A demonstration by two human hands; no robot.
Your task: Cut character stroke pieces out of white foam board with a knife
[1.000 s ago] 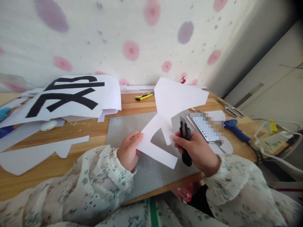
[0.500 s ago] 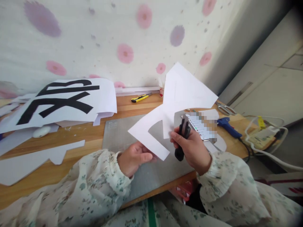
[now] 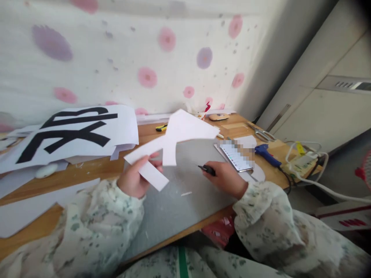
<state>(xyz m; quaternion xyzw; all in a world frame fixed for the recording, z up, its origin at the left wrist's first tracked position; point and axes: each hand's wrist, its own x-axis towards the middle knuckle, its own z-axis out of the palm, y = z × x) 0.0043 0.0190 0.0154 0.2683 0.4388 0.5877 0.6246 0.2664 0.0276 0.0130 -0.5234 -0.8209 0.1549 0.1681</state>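
Observation:
In my left hand [image 3: 138,175] is a white foam-board cutout [image 3: 185,125], pinched by its narrow, bent arm. The cutout's broad end points away from me, above the grey cutting mat [image 3: 185,216]. My right hand [image 3: 227,177] is wrapped round a black craft knife [image 3: 208,170], its thin tip pointing left over the mat. Between the hands, a small white offcut [image 3: 186,194] lies on the mat. Most of the knife's handle is hidden in my fingers.
Printed sheets with black strokes [image 3: 72,135] and more white cutouts [image 3: 37,210] lie left. A yellow cutter [image 3: 161,127] is behind the held piece. To the right are a phone [image 3: 234,154], blue glue gun [image 3: 268,154], scissors [image 3: 262,133] and a power strip with cables [image 3: 303,162].
My left hand has carried the cutout left and lower, away from my right hand. The knife has turned from upright to pointing left. A small offcut now shows on the mat.

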